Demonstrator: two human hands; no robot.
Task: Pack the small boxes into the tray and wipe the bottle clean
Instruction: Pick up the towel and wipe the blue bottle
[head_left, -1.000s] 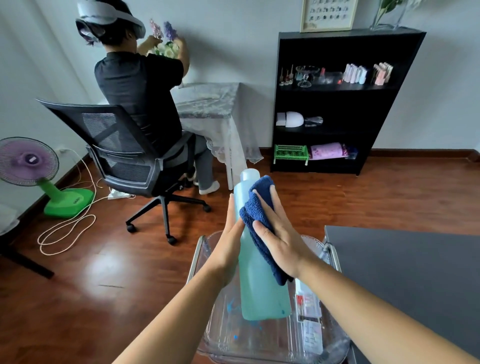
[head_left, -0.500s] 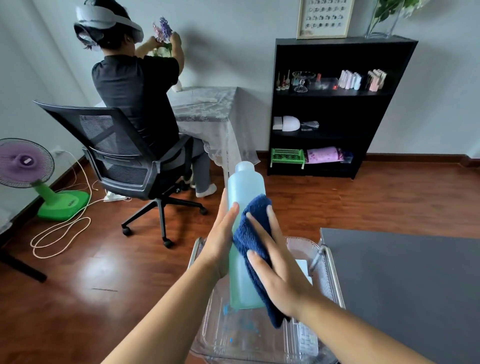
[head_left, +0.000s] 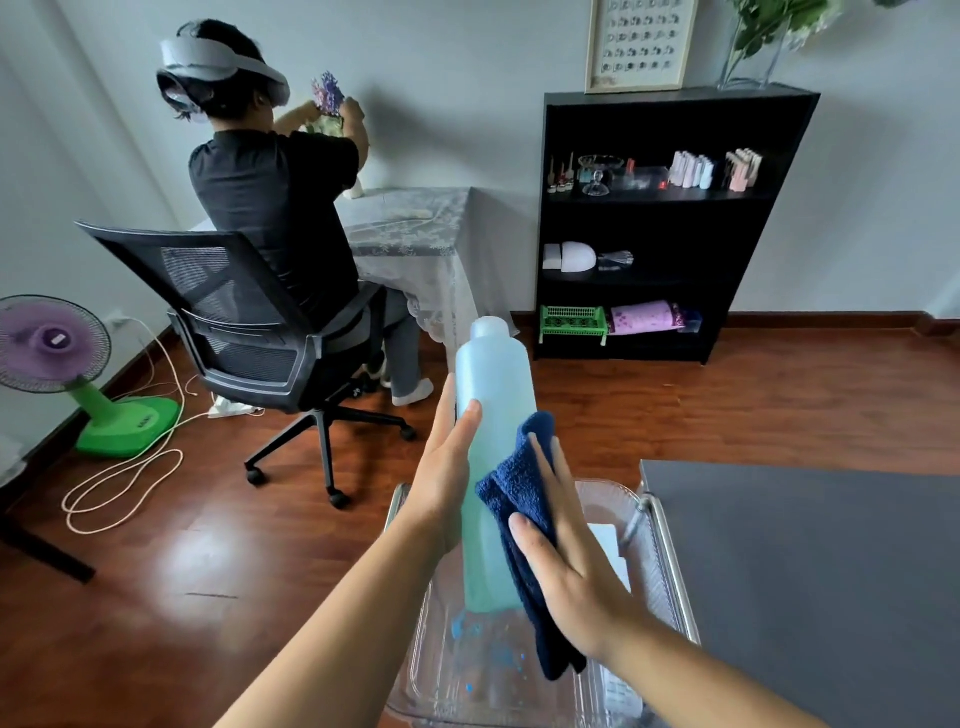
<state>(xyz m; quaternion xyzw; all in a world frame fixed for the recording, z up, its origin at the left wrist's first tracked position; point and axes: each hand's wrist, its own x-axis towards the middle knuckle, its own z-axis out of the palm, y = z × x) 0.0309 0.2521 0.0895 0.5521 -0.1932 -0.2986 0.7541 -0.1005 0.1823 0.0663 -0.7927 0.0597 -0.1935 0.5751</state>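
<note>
We see a person (head_left: 270, 208) holding flowers (head_left: 328, 98), seated on a black chair (head_left: 208, 280) at a cloth-draped table (head_left: 415, 223), a purple-and-green fan (head_left: 52, 340) at left, and a black shelf (head_left: 675, 101) by the wall.

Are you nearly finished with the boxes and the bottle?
Partway. Done: at least one white box lies in the clear tray. In hand: the left hand holds the bottle upright over the tray while the right hand presses a blue cloth against its side. Left: finishing the wipe; I can't see any boxes still waiting.
</note>
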